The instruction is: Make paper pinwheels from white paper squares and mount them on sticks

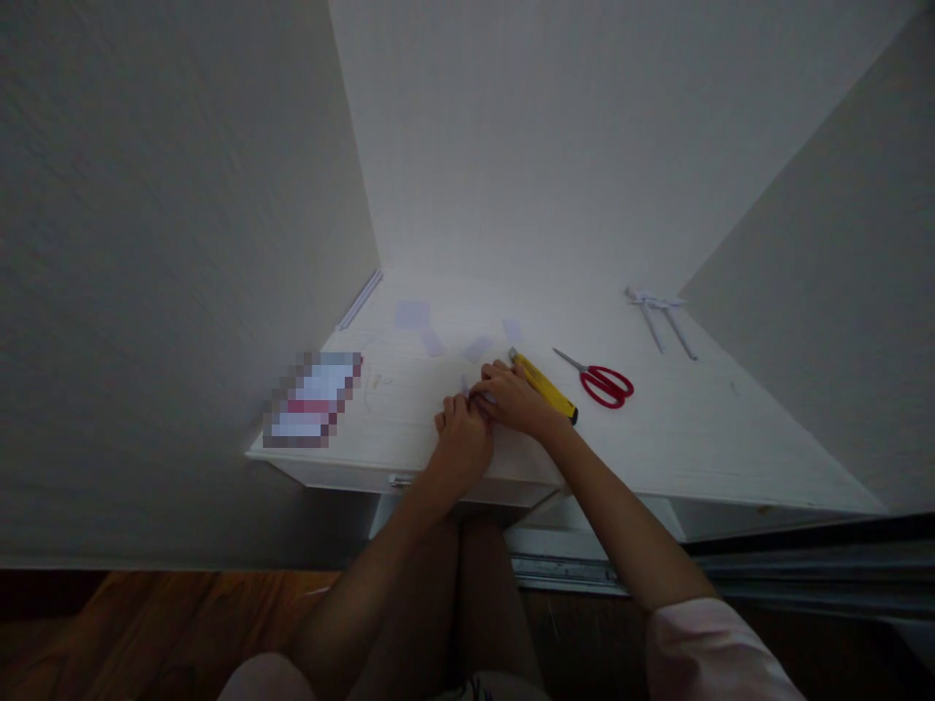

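Observation:
Near the front edge of the white tabletop (679, 438), my left hand (464, 433) and my right hand (513, 401) meet with fingers curled together. Between them is a small pale piece of paper (466, 384), mostly hidden by the fingers. A yellow utility knife (549, 389) lies just right of my right hand, close under its fingers. Further right lie scissors with red handles (608, 386), their blades pointing up and left. Beyond my hands, several pale paper pieces lie flat, among them a larger rectangle (413, 313) and a small strip (512, 330).
A blurred-out flat object (314, 401) lies at the left front corner. Thin white sticks (360, 300) rest along the left wall. At the back right stands a white paper construction (661, 310) with two rolled legs. Walls enclose the tabletop on three sides; a drawer handle (400, 481) sits below its front edge.

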Motion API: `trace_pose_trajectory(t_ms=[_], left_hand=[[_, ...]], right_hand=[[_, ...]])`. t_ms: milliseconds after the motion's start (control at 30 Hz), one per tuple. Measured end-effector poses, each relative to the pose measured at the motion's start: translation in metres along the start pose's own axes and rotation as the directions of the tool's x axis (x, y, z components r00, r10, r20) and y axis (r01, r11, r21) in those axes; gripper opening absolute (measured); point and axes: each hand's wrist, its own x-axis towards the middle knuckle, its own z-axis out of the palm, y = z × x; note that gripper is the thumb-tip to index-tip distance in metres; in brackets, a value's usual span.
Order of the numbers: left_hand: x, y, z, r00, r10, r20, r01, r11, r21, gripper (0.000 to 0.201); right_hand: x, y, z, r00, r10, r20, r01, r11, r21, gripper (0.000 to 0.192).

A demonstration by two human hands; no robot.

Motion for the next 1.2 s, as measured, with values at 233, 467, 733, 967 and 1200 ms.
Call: trace_pose_trajectory(t_ms=[233,467,733,967,1200], left_hand=[[0.007,-0.046,-0.018,0.966,0.258,-0.006,-0.257,0.963,-0.077,0.032],[0.017,-0.073,-0.007,0.929,0.369,-0.008,-0.367,0.926,0.091,0.033],[0.016,-0.054,-0.007,0.900,0.433,0.053,-0.433,0.873,0.223,0.034],[0.009,-0.032,0.003,0.945,0.326,-0.019,-0.313,0.921,0.231,0.046],[0.004,-0.030,0.003,0.947,0.318,-0.049,-0.295,0.920,0.258,0.041]], right_hand=[[0.007,0.021,-0.003,0.990,-0.114,0.083,0.105,0.989,0.103,0.020],[0.007,0.028,-0.003,0.986,-0.136,0.092,0.122,0.982,0.146,0.021],[0.014,0.031,-0.001,0.985,-0.146,0.093,0.135,0.983,0.124,0.021],[0.015,0.025,-0.004,0.990,-0.088,0.114,0.076,0.992,0.103,0.020],[-0.002,0.022,0.015,0.911,0.381,-0.158,-0.328,0.901,0.282,0.024]])
